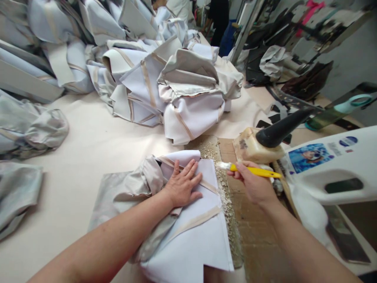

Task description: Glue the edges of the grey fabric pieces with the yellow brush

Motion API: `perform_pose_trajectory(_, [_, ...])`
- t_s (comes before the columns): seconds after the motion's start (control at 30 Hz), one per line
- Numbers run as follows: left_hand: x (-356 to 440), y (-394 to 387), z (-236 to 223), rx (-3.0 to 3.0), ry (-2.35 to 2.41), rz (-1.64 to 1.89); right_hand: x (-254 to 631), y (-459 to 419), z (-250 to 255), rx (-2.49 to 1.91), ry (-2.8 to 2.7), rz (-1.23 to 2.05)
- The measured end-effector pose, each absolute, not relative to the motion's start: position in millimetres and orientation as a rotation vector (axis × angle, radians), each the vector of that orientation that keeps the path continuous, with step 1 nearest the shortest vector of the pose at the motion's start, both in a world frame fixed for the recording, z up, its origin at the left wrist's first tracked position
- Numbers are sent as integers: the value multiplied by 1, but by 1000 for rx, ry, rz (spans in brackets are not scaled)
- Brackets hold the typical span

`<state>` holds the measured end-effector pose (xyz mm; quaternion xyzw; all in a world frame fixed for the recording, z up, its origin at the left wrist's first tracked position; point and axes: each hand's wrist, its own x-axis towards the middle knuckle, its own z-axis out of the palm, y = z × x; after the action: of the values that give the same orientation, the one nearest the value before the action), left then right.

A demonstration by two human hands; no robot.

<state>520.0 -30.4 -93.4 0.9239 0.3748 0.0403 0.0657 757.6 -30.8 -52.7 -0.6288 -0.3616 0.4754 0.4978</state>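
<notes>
My left hand [184,184] lies flat with its fingers spread on a pale, white-backed fabric piece [194,232] that has beige tape strips across it. Grey cloth bunches up at the piece's left side, partly under my forearm. In my right hand [255,181] is a yellow-handled brush [263,172], held in a pinch with its white bristles pointing left. The bristles hover at the right edge of the fabric piece, over a strip crusted with dried lumps [226,204]; whether they touch it I cannot tell.
A heap of similar fabric pieces [191,94] covers the table's far side. To the right stand a glue-stained container [250,145] with a black cone-shaped part, a large white jug [338,169] and a green bottle [332,116]. A person [219,19] is in the background.
</notes>
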Motion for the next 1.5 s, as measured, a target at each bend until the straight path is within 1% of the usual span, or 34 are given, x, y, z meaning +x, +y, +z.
perform_pose_trajectory(0.13, [519,-33,-98,2790,1128,139,737,-14,-68,-1616,-988,1118])
perform_pose_trajectory(0.37, [518,-33,-100,2775,1113,180,738,-55,-48,-2002,-1227,1118])
perform_pose_trajectory(0.43, [518,-33,-100,2771,1108,180,736,-48,-46,-2001,-1247,1041])
perform_pose_trajectory(0.57, [518,-33,-101,2764,1107,174,728,-11,-55,-1857,-1157,884])
perform_pose_trajectory(0.67, [518,-34,-102,2760,1113,187,728,-5,-59,-1842,-1137,886])
perform_pose_trajectory(0.83, [518,-34,-102,2755,1099,203,736,-20,-54,-2040,-1324,873])
perform_pose_trajectory(0.97, [518,-33,-102,2751,1090,209,732,-6,-56,-1900,-1259,800])
perform_pose_trajectory(1.03, [518,-33,-102,2753,1082,231,731,-6,-58,-1901,-1235,839])
perform_pose_trajectory(1.13, [518,-35,-102,2756,1055,288,734,-29,-56,-2015,-1299,941])
perform_pose_trajectory(1.3, [518,-36,-104,2783,812,337,740,-58,-45,-1987,-1467,1076])
perform_pose_trajectory(1.4, [520,-33,-91,2715,773,291,738,-49,-51,-1933,-1410,984])
perform_pose_trajectory(1.5, [524,-35,-53,2524,855,150,736,-47,-57,-1868,-1385,865])
